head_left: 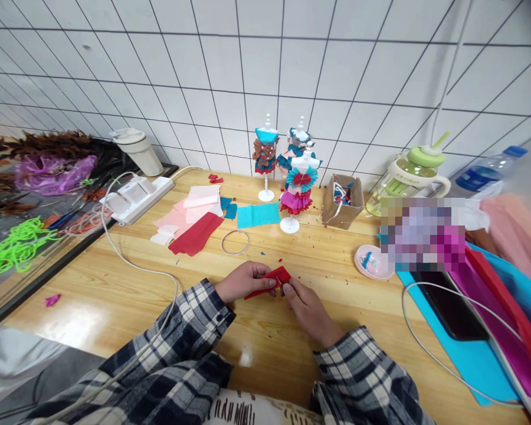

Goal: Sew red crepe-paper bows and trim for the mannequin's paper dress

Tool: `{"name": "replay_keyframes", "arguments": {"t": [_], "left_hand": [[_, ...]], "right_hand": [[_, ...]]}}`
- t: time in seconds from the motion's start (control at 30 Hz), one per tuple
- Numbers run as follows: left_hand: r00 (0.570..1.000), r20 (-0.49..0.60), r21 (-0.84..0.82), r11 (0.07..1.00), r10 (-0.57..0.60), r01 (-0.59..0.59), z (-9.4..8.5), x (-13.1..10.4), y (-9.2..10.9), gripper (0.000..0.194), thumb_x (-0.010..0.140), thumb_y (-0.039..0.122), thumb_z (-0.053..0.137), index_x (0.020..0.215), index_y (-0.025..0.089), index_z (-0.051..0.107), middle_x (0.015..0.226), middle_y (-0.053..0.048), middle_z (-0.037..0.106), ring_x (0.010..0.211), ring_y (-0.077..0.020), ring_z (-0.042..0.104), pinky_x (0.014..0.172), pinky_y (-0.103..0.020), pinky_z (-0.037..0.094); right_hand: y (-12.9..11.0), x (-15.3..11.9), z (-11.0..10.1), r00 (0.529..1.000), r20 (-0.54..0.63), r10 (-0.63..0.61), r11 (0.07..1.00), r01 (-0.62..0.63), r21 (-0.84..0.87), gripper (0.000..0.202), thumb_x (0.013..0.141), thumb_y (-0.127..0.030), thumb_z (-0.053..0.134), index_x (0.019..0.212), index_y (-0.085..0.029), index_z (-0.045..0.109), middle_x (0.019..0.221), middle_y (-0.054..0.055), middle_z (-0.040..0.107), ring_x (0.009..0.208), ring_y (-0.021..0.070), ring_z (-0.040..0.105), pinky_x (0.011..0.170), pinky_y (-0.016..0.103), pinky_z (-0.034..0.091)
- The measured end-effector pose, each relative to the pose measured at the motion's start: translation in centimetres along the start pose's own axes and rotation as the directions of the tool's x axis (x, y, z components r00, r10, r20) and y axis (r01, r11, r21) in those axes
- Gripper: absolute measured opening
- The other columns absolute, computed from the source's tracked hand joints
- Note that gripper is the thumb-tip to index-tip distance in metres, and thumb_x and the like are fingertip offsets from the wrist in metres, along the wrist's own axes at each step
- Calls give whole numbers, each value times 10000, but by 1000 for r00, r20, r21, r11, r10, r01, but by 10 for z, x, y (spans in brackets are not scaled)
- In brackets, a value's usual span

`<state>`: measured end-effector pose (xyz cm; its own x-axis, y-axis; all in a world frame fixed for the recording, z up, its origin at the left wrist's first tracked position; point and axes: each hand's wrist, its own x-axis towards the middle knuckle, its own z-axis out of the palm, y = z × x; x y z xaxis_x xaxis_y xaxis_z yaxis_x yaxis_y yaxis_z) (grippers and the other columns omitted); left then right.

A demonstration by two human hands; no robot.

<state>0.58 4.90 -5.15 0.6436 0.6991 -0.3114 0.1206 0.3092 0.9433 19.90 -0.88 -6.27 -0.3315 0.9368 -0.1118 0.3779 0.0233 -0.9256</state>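
Here, both hands meet low over the wooden table (115, 283), pinching a small folded red paper piece (272, 279) between them. The left hand (243, 281) grips it from nine o'clock, fingers closed on its edge; the right hand (307, 307) holds its three o'clock end with thumb and fingertips. A wire ring (235, 242) lies just beyond at twelve o'clock, with three dressed mannequin stands (292, 177) farther back.

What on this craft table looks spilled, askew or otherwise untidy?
Tiny red paper scraps lie scattered over the wooden table near both hands, the left hand and right hand, which hold a red paper piece. Nothing looks damaged.
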Motion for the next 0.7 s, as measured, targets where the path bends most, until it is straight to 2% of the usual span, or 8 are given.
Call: {"name": "replay_keyframes", "arguments": {"t": [0.3,0.5,0.63,0.7], "left_hand": [[999,40,54,998,-15,13,1,-1,3,347,746,440,697,880,120,689,799,-39,724,749,-150,650,739,-251,479],[1000,26,70,997,-14,13,2,-1,4,342,752,450,689,860,126,681,782,-32,715,736,-146,641,726,-245,472],[998,45,9,999,52,-52,3,-3,6,387,757,472,678,921,122,670,860,-53,706,807,-164,634,773,-265,465],[996,15,-14,996,89,-89,4,-3,5,417,776,495,648,956,118,662,892,-59,695,814,-161,620,756,-256,454]], "right_hand": [[-2,0,3,1000,-17,-21,1000,21,-8,336,959,-432,324,980,-203,569,881,33,622,850,181,563,754,294,395],[-2,1,4,999,-36,-11,1000,11,-20,341,957,-434,322,952,-202,571,782,18,585,787,179,557,715,290,403],[0,1,4,998,-61,4,1000,-5,-22,349,954,-449,318,959,-203,566,790,24,592,791,186,565,714,297,410],[1,1,3,998,-70,2,1000,-3,-20,353,955,-449,315,990,-203,566,807,29,597,813,190,569,733,302,415]]}}
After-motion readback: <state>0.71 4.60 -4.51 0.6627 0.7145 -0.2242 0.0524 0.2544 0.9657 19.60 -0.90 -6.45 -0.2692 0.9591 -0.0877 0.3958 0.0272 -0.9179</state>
